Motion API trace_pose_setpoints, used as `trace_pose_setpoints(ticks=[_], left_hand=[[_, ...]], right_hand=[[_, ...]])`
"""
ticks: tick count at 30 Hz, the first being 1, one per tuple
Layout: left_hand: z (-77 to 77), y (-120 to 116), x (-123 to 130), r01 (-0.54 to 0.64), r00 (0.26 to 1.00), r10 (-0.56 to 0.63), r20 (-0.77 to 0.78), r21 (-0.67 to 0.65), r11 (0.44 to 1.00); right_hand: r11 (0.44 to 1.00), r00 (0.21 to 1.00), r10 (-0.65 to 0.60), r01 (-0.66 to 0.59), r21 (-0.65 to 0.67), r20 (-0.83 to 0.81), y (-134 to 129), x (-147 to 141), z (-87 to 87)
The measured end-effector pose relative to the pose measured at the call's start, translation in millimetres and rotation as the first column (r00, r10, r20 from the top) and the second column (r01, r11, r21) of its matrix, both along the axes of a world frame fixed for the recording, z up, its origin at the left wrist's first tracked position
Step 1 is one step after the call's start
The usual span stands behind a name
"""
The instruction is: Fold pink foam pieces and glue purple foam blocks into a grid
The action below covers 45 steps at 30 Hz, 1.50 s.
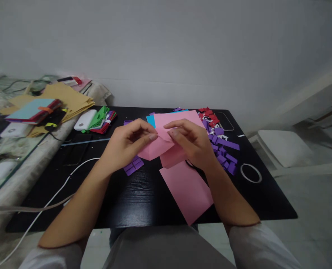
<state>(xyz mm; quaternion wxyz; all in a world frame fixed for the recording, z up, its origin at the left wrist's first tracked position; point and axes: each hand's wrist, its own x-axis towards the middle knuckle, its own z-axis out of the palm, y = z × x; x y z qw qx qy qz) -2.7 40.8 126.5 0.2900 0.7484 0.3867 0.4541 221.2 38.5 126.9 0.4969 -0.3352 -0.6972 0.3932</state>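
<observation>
and the folded pink paper [154,149] is pinched by left hand [126,144] and right hand [195,144] – presumably so it's kept steady – above the black table [137,198], between its left and right edges.

The left hand [133,144] and the right hand [191,140] pinch a folded pink paper [156,148] over the black table [137,201]. More pink paper [186,190] lies below. Little purple pieces [224,158] sit near the right hand, by what looks like a white ring [251,173]
</observation>
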Motion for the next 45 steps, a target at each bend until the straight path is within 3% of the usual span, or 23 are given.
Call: trace_pose_setpoints(ticks=[3,7,12,23,29,35,45], left_hand=[[2.8,0.1,-3.1,0.038,0.999,-0.038,-0.028,0.022,0.999],[7.1,-2.0,-3.2,0.105,0.991,-0.095,-0.094,0.103,0.989],[9.1,-4.9,-0.2,0.068,0.989,-0.041,-0.140,0.197,0.978],[4.9,-4.7,1.5,-0.021,0.997,0.035,-0.067,0.203,0.979],[6.0,-6.4,4.7,0.028,0.995,-0.009,-0.095,0.196,0.980],[9.2,-10.1,7.3,0.007,0.988,0.034,-0.152,0.261,0.965],[6.8,-10.6,9.1,0.040,0.993,-0.010,-0.114,0.263,0.964]], right_hand=[[0.994,0.998,0.055,-0.057,-0.094,-0.027,1.7,1.3,-1.3],[0.990,0.996,0.066,-0.073,-0.123,-0.056,3.1,-1.2,-2.2],[0.986,0.991,0.111,-0.120,-0.115,-0.080,2.6,-1.7,-0.9],[0.971,0.987,0.119,-0.138,-0.193,-0.108,2.2,1.4,0.3],[0.966,0.987,0.122,-0.142,-0.214,-0.104,1.9,1.7,1.3],[0.963,0.988,0.113,-0.135,-0.233,-0.105,0.1,1.1,3.3],[0.957,0.985,0.114,-0.144,-0.251,-0.131,-1.3,-0.2,4.5]])
